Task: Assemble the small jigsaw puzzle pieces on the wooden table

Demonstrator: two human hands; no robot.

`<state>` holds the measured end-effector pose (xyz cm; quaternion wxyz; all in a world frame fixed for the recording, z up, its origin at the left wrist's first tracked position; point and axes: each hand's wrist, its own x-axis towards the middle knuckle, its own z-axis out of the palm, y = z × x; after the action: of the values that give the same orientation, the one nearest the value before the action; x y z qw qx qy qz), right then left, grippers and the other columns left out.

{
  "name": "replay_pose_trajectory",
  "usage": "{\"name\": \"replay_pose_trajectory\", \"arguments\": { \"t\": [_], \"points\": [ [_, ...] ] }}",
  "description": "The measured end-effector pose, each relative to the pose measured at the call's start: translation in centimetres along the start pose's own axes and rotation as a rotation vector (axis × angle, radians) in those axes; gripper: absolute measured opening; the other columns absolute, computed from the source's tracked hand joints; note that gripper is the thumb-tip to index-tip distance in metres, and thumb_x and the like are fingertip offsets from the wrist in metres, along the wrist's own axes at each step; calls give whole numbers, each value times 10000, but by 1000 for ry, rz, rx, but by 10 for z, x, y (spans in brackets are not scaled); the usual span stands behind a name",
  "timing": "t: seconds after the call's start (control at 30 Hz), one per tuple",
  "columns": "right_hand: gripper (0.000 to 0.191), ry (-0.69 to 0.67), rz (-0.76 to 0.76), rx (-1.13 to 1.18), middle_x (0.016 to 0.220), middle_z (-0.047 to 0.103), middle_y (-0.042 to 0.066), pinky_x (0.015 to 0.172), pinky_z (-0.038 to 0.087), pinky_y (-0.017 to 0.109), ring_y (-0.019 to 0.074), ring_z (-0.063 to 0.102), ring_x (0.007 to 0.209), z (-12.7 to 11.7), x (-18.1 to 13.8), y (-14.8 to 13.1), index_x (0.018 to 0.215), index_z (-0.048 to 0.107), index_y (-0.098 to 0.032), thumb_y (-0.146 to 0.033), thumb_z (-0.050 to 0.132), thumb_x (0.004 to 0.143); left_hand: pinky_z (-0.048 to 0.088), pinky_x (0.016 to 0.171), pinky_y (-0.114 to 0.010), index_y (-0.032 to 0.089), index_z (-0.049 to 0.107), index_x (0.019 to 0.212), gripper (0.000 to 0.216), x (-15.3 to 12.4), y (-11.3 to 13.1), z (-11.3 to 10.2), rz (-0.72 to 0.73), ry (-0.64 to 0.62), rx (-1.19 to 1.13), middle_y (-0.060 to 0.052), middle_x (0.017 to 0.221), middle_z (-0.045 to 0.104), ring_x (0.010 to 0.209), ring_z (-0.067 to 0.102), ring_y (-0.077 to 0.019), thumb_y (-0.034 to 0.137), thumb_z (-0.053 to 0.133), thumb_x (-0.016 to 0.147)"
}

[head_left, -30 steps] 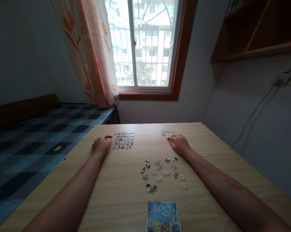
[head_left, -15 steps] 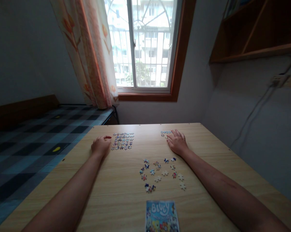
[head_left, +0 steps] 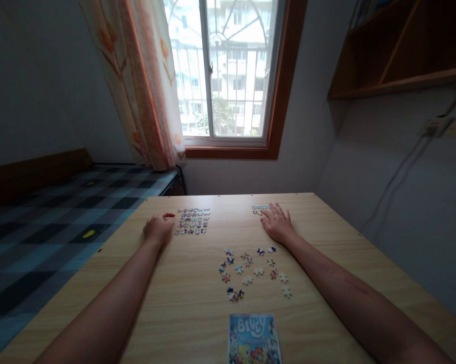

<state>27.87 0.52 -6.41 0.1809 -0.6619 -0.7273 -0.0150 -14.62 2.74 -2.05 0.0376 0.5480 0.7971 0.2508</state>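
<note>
My left hand [head_left: 158, 227] rests on the table with its fingers curled in and one digit pointing right. It lies just beside a block of jigsaw pieces [head_left: 193, 221] laid in rows; nothing shows in its grasp. My right hand [head_left: 278, 222] lies palm down, fingers spread, at a smaller group of jigsaw pieces [head_left: 260, 207] near the far edge. Its fingertips cover part of that group, and whether a piece is under them is hidden. Nearer to me, several loose jigsaw pieces [head_left: 239, 270] are scattered, some with a plain pale side up.
A blue picture card marked "Bluey" [head_left: 254, 338] lies at the near side of the wooden table [head_left: 182, 303]. Left of the table is a bed with a checked cover [head_left: 110, 187]. A curtain [head_left: 144, 91] and window stand behind; a shelf [head_left: 398, 81] hangs at right.
My right hand's fingers have spread a little and shifted slightly, baring more of the second row at the far right. My left hand has stayed in place.
</note>
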Motion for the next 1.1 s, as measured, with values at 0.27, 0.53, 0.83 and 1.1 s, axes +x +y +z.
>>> {"name": "replay_pose_trajectory", "arguments": {
  "t": [0.27, 0.53, 0.83, 1.1],
  "points": [
    [465, -79, 41, 11, 1623, 296, 91, 1150, 98, 668, 353, 161, 1508, 1, 3, 2, 1385, 578, -342, -512, 368, 1008, 493, 931, -374, 255, 753, 1052, 342, 2, -2, 1, 8, 3, 2, -85, 1142, 731, 1050, 653, -303, 276, 554, 774],
    [532, -84, 59, -30, 1646, 227, 116, 1156, 97, 666, 334, 130, 1520, -2, 2, -2, 1511, 424, -299, -476, 341, 1016, 499, 906, -365, 245, 759, 1027, 338, 2, -5, 3, 36, 27, -8, -87, 1104, 737, 1017, 656, -297, 275, 551, 763],
    [482, -43, -123, -36, 1608, 334, 74, 1165, 77, 660, 286, 177, 1509, -4, -2, -9, 1443, 505, -276, -432, 345, 1016, 493, 909, -394, 198, 760, 973, 309, 4, -8, 7, 79, 101, -86, -108, 1052, 736, 982, 648, -298, 234, 533, 768],
    [461, 5, 6, 67, 1570, 397, 105, 1158, 183, 593, 313, 246, 1480, 5, 13, 1, 1391, 580, -246, -403, 380, 1006, 444, 985, -412, 202, 747, 936, 259, -61, 56, -28, 753, 348, -82, -74, 1041, 719, 1023, 596, -255, 196, 497, 869]
  ]
}}
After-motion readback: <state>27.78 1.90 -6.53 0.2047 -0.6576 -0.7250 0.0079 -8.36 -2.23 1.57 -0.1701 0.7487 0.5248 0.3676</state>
